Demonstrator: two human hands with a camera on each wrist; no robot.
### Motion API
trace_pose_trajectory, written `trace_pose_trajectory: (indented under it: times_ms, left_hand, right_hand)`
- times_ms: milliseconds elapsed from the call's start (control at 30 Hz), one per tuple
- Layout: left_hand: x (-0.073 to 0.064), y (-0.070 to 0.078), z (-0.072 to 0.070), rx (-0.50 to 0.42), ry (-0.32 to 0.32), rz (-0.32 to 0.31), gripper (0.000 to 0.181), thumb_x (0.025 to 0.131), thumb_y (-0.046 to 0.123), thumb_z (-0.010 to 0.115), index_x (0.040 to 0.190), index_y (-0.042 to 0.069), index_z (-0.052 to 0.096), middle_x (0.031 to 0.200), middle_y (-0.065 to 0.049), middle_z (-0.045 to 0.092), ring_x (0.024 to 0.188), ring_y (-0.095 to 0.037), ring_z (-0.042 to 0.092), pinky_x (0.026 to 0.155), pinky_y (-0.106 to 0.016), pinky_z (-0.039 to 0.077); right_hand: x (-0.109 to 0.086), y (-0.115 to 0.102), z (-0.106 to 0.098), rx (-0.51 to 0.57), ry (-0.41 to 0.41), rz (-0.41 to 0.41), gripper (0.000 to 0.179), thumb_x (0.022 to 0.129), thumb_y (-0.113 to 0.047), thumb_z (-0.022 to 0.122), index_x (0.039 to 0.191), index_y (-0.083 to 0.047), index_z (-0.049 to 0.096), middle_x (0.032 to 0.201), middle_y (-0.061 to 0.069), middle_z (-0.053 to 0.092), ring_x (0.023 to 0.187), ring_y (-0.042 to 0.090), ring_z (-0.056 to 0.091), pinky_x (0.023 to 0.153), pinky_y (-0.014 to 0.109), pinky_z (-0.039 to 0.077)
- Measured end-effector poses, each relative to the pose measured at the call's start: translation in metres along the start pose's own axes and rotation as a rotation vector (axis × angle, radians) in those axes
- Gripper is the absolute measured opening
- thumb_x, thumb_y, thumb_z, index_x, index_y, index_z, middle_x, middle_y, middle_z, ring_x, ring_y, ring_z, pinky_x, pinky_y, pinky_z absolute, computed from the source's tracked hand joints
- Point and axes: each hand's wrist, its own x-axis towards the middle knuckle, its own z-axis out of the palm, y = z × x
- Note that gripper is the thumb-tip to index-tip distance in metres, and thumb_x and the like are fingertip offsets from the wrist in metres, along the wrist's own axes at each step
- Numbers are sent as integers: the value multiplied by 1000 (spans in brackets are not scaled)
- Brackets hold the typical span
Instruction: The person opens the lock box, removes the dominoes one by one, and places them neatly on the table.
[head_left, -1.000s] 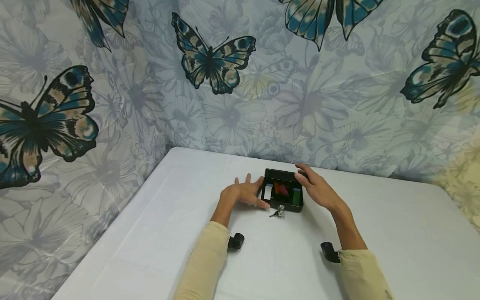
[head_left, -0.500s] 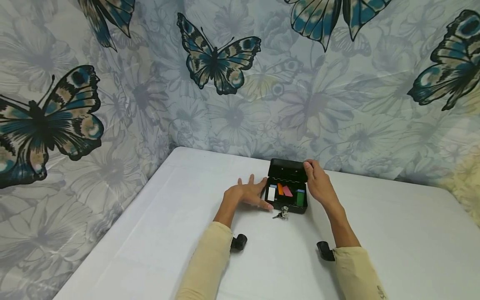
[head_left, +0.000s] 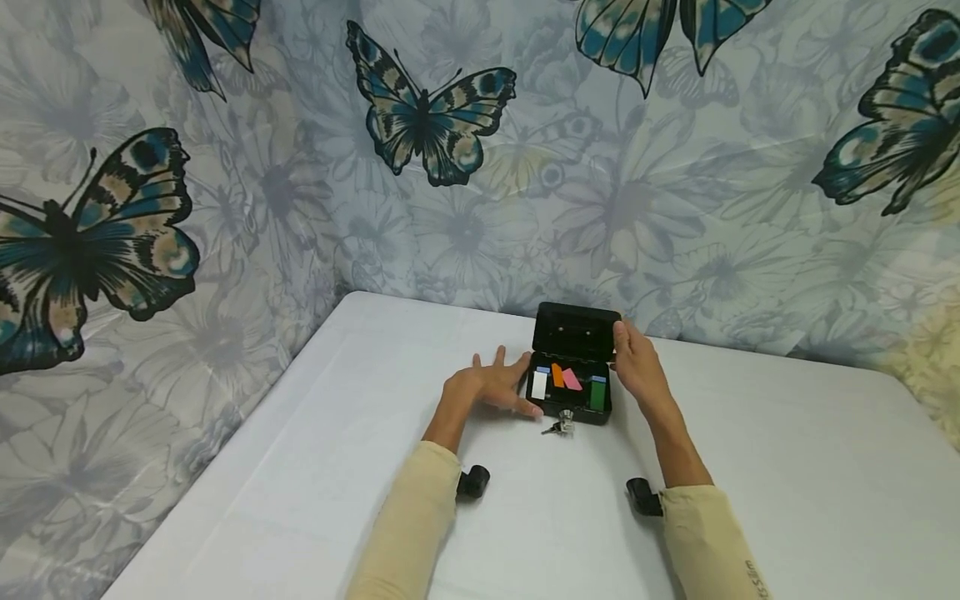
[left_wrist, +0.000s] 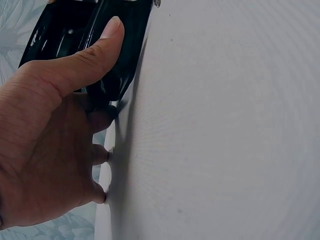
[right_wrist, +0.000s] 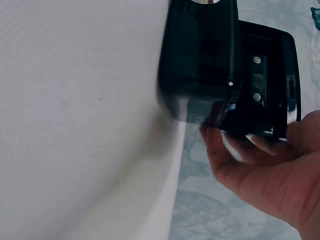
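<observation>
Just changed: lid (head_left: 576, 328) of black box (head_left: 588, 415) tipped further back than a second ago, from low strip behind the base to tall panel, inner face in full view. Also changed: right hand (head_left: 637, 362), fingers extended by the lid's corner then, now gripping the right edge. Means, by judgement, box opening well along; cannot tell remaining hinge travel.

Contents now less shaded: white piece (head_left: 540, 384) at left, orange piece (head_left: 557, 376) and pink piece (head_left: 572, 380) close together mid-box, green piece (head_left: 597, 393) at right. All in the base, none in hand. Keys (head_left: 555, 428) at front wall, beside the lock.

Box location: far part of white table (head_left: 300, 467), close to patterned wall (head_left: 465, 250), directly between both hands.

Right hand pose: partly closed, pinching lid, thumb at the rim, fingers behind. Forearm angled in from near right.

Left hand (head_left: 497, 386) pose: unmoved at box's left side, fingers spread wide, enclosing nothing. Thumb straight along front wall near left corner, index against or just beside the side wall, other fingertips on tabletop. Probably bracing the base against the lid's pull.
</observation>
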Motion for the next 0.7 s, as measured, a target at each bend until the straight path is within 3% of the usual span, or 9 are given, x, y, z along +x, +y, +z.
trace_pose_trajectory:
  times_ms: [67, 167, 333, 433, 700]
  left_hand:
    - [1, 0, 0, 0, 1, -1, 105, 71, 70, 58, 148, 29, -2, 153, -13, -4, 139, -29, -11, 107, -57, -5]
    - [2, 0, 1, 9, -1, -2, 105, 71, 70, 57, 148, 30, -2, 153, -13, -4, 139, -28, -11, 107, -57, -6]
    - [3, 0, 1, 19, 3, -5, 106, 71, 71, 57, 148, 30, -3, 153, -14, -4, 139, -29, -11, 107, -57, -5]
    - [3, 1, 1, 27, 8, -7, 105, 71, 70, 57, 148, 30, -3, 153, -14, -3, 139, -30, -9, 107, -57, -4]
    - [3, 0, -1, 40, 12, -12, 106, 71, 71, 57, 148, 30, -3, 152, -16, -4, 138, -34, -9, 107, -58, -2]
  right_hand:
    - [0, 2, 0, 7, -26, 31, 69, 97, -50, 16, 143, 1, 22, 143, 26, 29, 128, 41, 32, 100, 56, 29]
    - [0, 4, -1, 6, -69, 64, 70, 97, -51, 17, 146, -2, 14, 147, 23, 21, 133, 39, 24, 103, 56, 24]
    - [-1, 4, -4, 43, -117, 70, 70, 96, -52, 16, 147, -4, 9, 149, 21, 16, 128, 41, 32, 102, 55, 27]
    - [-1, 3, -7, 82, -145, 79, 70, 96, -52, 16, 147, -4, 10, 148, 21, 19, 121, 44, 41, 102, 54, 29]
    - [-1, 1, -16, 133, -175, 84, 74, 96, -54, 16, 145, 1, 16, 142, 27, 30, 120, 43, 43, 102, 51, 29]
